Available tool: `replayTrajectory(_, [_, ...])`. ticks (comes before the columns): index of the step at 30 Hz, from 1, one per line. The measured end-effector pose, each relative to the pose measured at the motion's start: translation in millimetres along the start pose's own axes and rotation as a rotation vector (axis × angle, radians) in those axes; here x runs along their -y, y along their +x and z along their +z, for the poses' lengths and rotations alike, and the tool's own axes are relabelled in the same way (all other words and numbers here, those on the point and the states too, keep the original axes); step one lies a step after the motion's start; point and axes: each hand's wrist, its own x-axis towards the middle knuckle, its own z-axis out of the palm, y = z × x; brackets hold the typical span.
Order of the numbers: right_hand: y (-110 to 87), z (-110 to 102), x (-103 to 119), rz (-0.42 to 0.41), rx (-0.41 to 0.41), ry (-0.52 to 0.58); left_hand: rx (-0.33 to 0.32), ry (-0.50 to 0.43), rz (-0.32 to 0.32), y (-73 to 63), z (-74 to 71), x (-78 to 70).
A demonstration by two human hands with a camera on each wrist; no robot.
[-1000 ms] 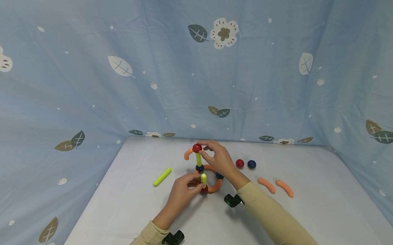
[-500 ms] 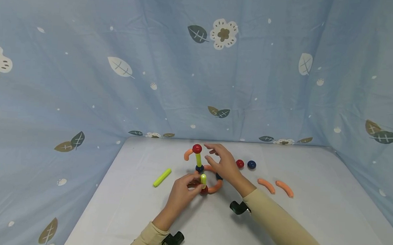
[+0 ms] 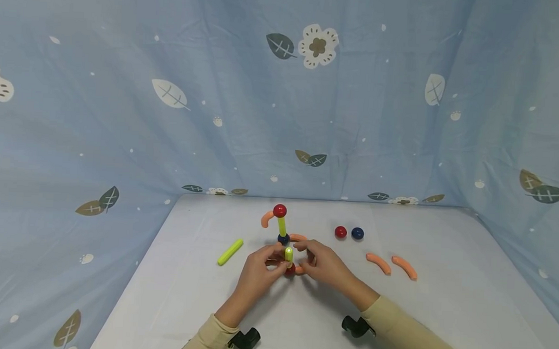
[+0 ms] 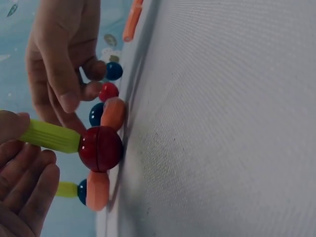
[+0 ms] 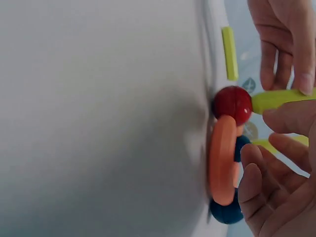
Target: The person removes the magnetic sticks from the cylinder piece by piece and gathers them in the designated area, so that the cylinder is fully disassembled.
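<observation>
My left hand (image 3: pixel 258 270) pinches an upright yellow-green stick (image 4: pixel 54 136). At its base sits a red ball (image 5: pixel 232 105), part of a ring of orange curved pieces (image 5: pixel 222 160) and blue balls (image 5: pixel 227 212) lying on the table. Just right of the stick is my right hand (image 3: pixel 324 262), fingers loosely bent and holding nothing; whether a fingertip touches the stick I cannot tell. It hides part of the ring in the head view. Behind, a second yellow-green stick (image 3: pixel 282 226) rises from a blue ball (image 3: pixel 283 238), topped by a red ball (image 3: pixel 280 210) with an orange curved piece (image 3: pixel 266 219) sticking out leftward.
A loose yellow-green stick (image 3: pixel 230 252) lies on the white table (image 3: pixel 171 294) at left. To the right rest a red ball (image 3: pixel 340 232), a blue ball (image 3: pixel 357 233) and two orange curved pieces (image 3: pixel 378 263). A blue patterned curtain (image 3: pixel 244 115) hangs behind.
My right hand has let go of the red ball atop the rear stick and come down toward the front stick. My left hand has stayed on that stick.
</observation>
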Motion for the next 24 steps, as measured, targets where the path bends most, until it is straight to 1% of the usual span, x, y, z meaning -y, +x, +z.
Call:
replayTrajectory(3, [-3.6, 6.5, -1.5, 0.011, 0.045, -0.002, 0.002, 0.000, 0.001, 0.8, -0.6, 0.6])
replayTrajectory(6, [-3.8, 11.7, -1.6, 0.023, 0.066, -0.017, -0.002, -0.003, 0.013, 0.6, -0.5, 0.7])
replayTrajectory(9, [-2.7, 16.2, -1.4, 0.028, 0.067, -0.052, -0.007, 0.011, 0.033, -0.1, -0.1, 1.1])
replayTrajectory(16, [-0.7, 24.5, -3.6, 0.040, 0.054, -0.153, -0.013, 0.034, 0.043, -0.2, 0.4, 0.8])
replayTrajectory(19, [-0.7, 25.5, -3.8, 0.043, 0.048, -0.143, -0.009, 0.033, 0.039, 0.4, 0.1, -0.1])
replayTrajectory(22, [-1.0, 25.4, -3.2, 0.048, 0.046, -0.109, -0.007, 0.037, 0.036, 0.8, -0.2, -1.0])
replayTrajectory(24, [-1.2, 25.3, -2.8, 0.053, 0.046, -0.089, -0.009, 0.050, 0.046, 0.8, -0.4, -1.1])
